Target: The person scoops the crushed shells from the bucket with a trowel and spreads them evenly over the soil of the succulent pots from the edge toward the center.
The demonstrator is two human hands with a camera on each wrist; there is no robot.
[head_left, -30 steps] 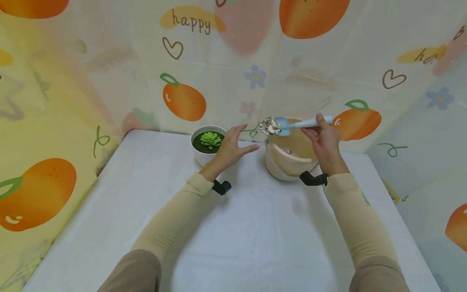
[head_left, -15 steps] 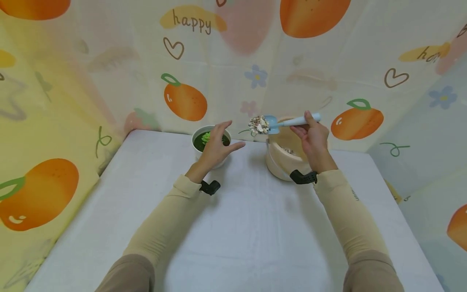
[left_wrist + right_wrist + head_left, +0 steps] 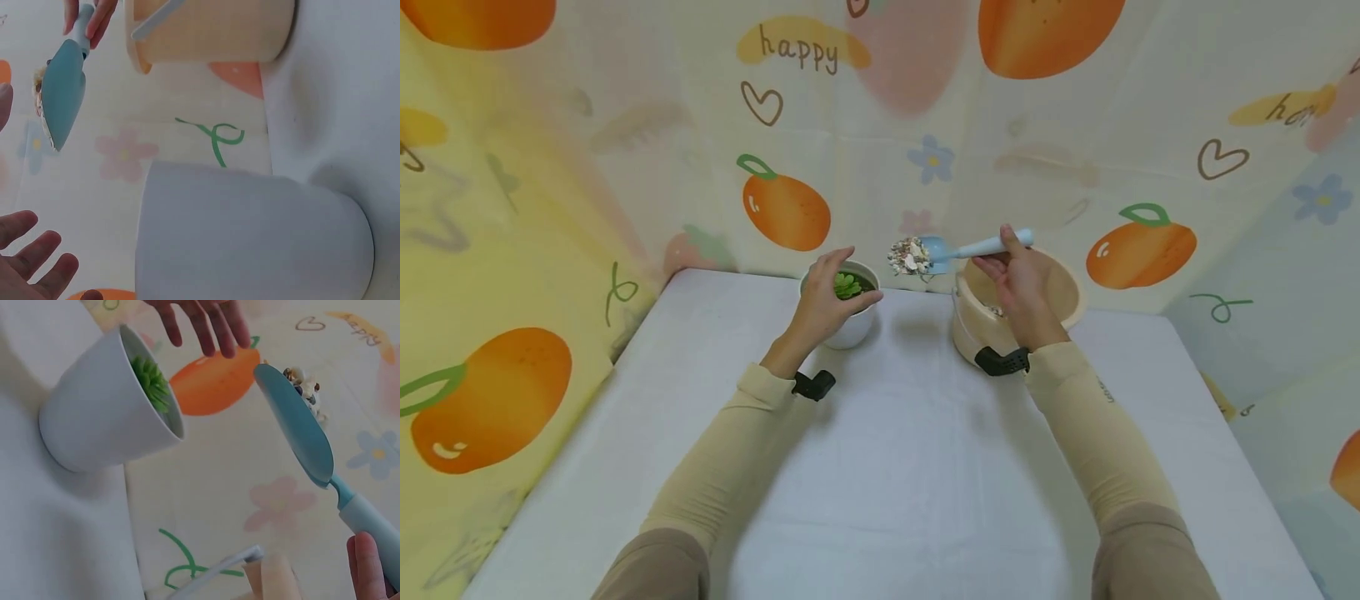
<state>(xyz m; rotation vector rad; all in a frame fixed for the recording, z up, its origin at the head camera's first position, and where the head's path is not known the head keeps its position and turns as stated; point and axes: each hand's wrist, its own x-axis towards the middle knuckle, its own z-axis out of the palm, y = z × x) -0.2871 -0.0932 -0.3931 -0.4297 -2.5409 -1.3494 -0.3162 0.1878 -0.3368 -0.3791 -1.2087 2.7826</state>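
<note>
My right hand point(image 3: 1024, 292) grips the pale handle of a light-blue hand trowel point(image 3: 299, 428), held nearly level between bucket and pot. Mixed pebbles point(image 3: 910, 256) are heaped on its blade. My left hand point(image 3: 822, 304) has its fingers and thumb spread, in front of a white flowerpot point(image 3: 250, 237). Seen from the right wrist, those fingers point(image 3: 199, 328) hover apart from the pot's rim. A green succulent point(image 3: 150, 382) sits in dark filling inside the pot, partly covered by my left hand in the head view.
A cream bucket point(image 3: 966, 329) with a pale handle stands right of the pot, behind my right hand, with some pebbles inside. Both stand near the back edge of a white-covered table point(image 3: 910, 467). A fruit-printed cloth point(image 3: 880, 150) hangs directly behind.
My right hand has carried the loaded trowel leftward, from over the bucket toward the pot. The left hand has moved left, uncovering more of the pot's right side.
</note>
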